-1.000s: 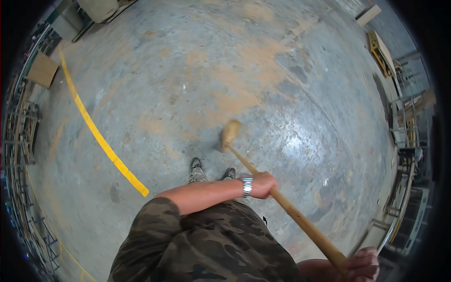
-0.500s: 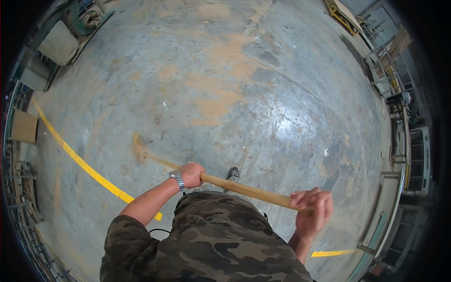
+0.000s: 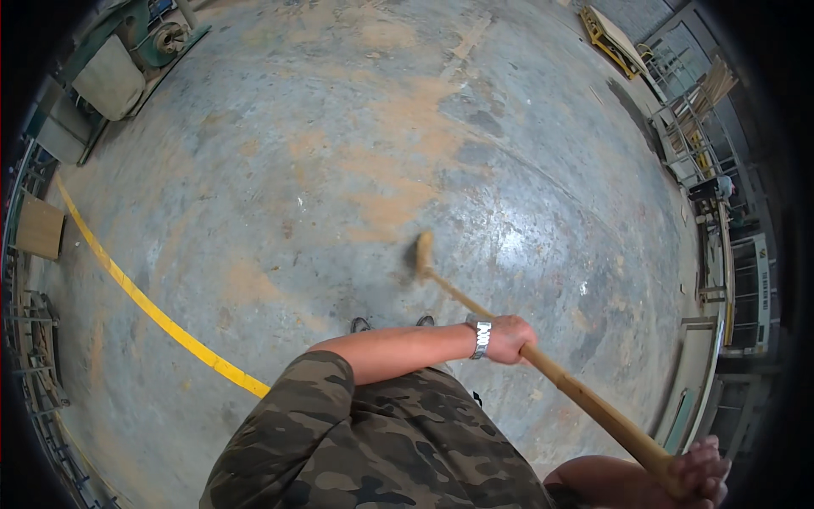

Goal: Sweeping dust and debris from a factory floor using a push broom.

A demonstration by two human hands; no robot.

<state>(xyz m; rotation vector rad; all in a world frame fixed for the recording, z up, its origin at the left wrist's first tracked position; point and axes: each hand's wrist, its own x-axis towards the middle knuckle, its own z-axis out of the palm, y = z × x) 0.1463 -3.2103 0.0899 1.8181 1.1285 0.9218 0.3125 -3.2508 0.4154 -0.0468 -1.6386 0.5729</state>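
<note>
Gripping a long wooden broom handle (image 3: 585,399), the left hand (image 3: 509,339) is closed around it partway down, a metal watch (image 3: 482,337) on the wrist. The right hand (image 3: 699,475) is wrapped around the top end of the handle at the lower right edge of the view. The handle slants up and to the left from there, and the broom head (image 3: 422,254) rests on the concrete floor (image 3: 339,170), just ahead of the person's shoes (image 3: 390,323). Patches of orange dust (image 3: 398,204) lie on the floor around the broom head. A yellow line (image 3: 144,297) runs across the floor to the left, well apart from the broom. A green machine (image 3: 153,38) stands at the far upper left.
</note>
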